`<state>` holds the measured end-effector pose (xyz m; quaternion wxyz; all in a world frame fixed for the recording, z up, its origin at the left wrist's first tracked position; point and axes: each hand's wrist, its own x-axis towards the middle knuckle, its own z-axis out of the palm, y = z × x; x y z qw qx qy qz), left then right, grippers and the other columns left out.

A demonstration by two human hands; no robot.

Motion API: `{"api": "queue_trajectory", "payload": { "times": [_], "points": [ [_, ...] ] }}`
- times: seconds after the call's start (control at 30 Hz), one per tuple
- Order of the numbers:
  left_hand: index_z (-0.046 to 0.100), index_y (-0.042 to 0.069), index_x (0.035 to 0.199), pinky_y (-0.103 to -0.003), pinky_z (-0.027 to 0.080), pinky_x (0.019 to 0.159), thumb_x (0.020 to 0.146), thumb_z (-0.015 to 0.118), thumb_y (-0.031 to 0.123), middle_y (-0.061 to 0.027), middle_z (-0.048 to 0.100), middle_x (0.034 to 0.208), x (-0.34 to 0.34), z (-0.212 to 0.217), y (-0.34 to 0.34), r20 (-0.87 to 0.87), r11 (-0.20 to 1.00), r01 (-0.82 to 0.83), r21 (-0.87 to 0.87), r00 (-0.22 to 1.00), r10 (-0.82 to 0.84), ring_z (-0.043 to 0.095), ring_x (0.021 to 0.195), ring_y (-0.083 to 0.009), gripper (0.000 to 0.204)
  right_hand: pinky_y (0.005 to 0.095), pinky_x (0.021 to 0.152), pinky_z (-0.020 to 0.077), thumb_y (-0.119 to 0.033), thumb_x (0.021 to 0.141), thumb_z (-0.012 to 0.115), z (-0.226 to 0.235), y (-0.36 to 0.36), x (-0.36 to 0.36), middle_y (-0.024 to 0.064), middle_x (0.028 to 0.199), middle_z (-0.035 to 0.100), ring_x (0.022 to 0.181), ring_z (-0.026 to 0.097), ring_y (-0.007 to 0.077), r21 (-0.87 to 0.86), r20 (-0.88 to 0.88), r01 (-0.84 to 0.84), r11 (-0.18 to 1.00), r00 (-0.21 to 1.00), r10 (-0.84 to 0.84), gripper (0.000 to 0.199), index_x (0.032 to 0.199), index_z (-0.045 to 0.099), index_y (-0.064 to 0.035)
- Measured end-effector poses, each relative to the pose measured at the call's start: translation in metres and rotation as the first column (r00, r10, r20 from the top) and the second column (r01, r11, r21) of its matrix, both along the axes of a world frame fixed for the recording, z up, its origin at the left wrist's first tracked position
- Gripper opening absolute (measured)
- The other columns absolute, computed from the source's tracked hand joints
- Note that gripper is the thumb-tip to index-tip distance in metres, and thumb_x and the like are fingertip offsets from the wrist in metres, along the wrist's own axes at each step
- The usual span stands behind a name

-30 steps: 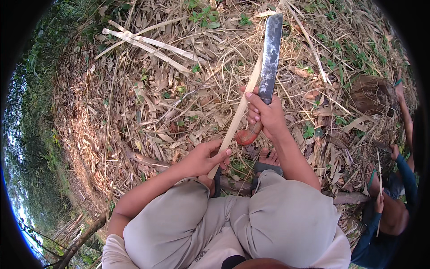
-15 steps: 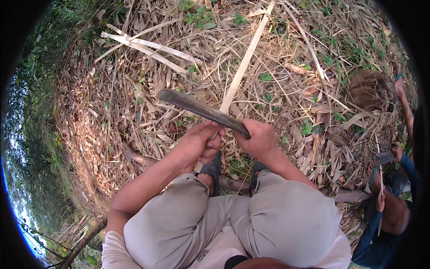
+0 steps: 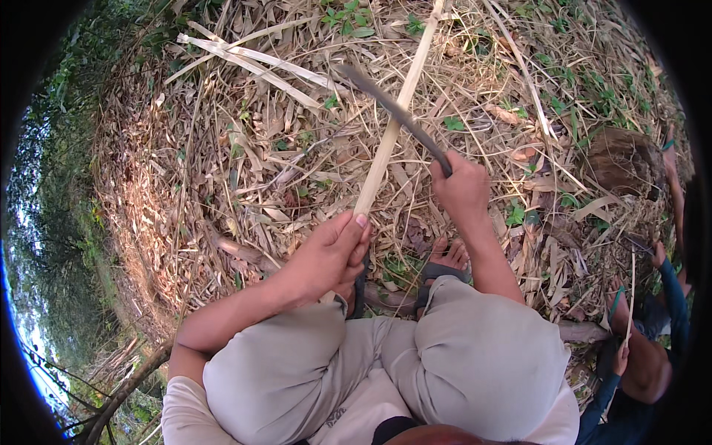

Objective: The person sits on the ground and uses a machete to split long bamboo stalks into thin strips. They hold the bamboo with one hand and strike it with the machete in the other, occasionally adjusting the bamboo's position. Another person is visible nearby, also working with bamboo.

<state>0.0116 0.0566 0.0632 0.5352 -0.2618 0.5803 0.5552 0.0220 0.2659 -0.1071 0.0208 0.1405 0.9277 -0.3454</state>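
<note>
My left hand (image 3: 331,254) is closed around the near end of a long pale strip, likely split bamboo (image 3: 380,165), with the thumb lying along its top. From there the strip slants up and away, past the far edge of the view. In my right hand (image 3: 461,187) is a machete (image 3: 393,106), gripped at its near end; the handle is hidden by my fingers. Its dark blade points to the far left and crosses over the strip well beyond my left hand. Whether blade and strip touch, I cannot tell.
Dry leaves (image 3: 297,167) cover the ground. Several pale strips (image 3: 259,67) lie crossed at the far left. A cut stump (image 3: 624,165) stands at the right. Beside it a co-worker (image 3: 653,363) holds a thin strip and a blade. A branch (image 3: 137,383) rises at the lower left.
My right hand and the machete have moved away from my left hand, farther out and to the right along the strip. My left hand keeps its hold in nearly the same place.
</note>
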Motion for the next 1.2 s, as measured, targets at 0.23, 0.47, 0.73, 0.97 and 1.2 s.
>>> {"api": "queue_trajectory", "payload": {
  "times": [0.23,0.47,0.73,0.97,1.2],
  "points": [
    [0.049,0.01,0.1,-0.024,0.02,0.04,0.108,0.037,0.034,0.0065,0.026,0.06,-0.007,-0.02,-0.028,-0.117,0.99,0.134,0.052,0.985,-0.127,0.021,0.045,-0.0052,0.028,0.0404,0.057,0.0477,-0.027,0.082,0.067,-0.052,0.089,0.004,0.0164,0.058,0.06,0.054,0.061,0.0295,-0.146,0.293,0.291,0.945,0.925,-0.24,0.032,0.071,0.064,0.0026],
    [0.049,0.01,0.107,-0.022,0.027,0.042,0.108,0.038,0.034,0.006,0.033,0.062,-0.026,-0.05,-0.024,-0.171,0.976,0.21,-0.056,0.961,-0.217,0.028,0.048,-0.0046,0.026,0.0242,0.037,0.0318,-0.04,0.094,0.066,-0.002,0.033,-0.006,-0.004,0.051,0.044,0.039,0.041,0.0068,-0.796,0.438,0.479,0.37,0.878,-0.195,0.038,0.092,0.066,-0.0017],
    [0.058,0.005,0.107,-0.023,0.044,0.057,0.104,0.048,0.019,0.0021,0.05,0.076,-0.005,-0.072,-0.061,-0.185,0.925,0.379,0.014,0.911,-0.37,0.049,0.063,-0.0073,0.017,0.0245,0.037,0.0326,-0.029,0.092,0.071,0.013,0.03,-0.036,-0.0026,0.056,0.047,0.041,0.042,0.0059,-0.866,0.315,0.408,0.29,0.894,-0.318,0.033,0.104,0.063,0.0002],
    [0.056,0.004,0.098,-0.026,0.046,0.066,0.102,0.052,0.018,0.0001,0.054,0.076,-0.002,-0.095,-0.09,-0.152,0.904,0.425,-0.038,0.892,-0.426,0.054,0.067,-0.0101,0.015,0.0247,0.038,0.0336,-0.026,0.091,0.072,0.018,0.026,-0.039,-0.0022,0.059,0.047,0.041,0.042,0.0066,-0.896,0.353,0.418,0.148,0.874,-0.334,0.033,0.107,0.059,0.0001],
    [0.057,0.002,0.111,-0.031,0.047,0.089,0.101,0.056,0.025,-0.0032,0.063,0.096,-0.005,-0.114,-0.111,-0.27,0.812,0.566,-0.141,0.767,-0.582,0.06,0.093,-0.0124,0.025,0.0253,0.039,0.0338,-0.022,0.093,0.07,0.027,0.021,-0.03,-0.0022,0.058,0.047,0.042,0.041,0.0065,-0.906,0.297,0.373,0.201,0.897,-0.328,0.028,0.106,0.058,-0.0003]
  ]
}}
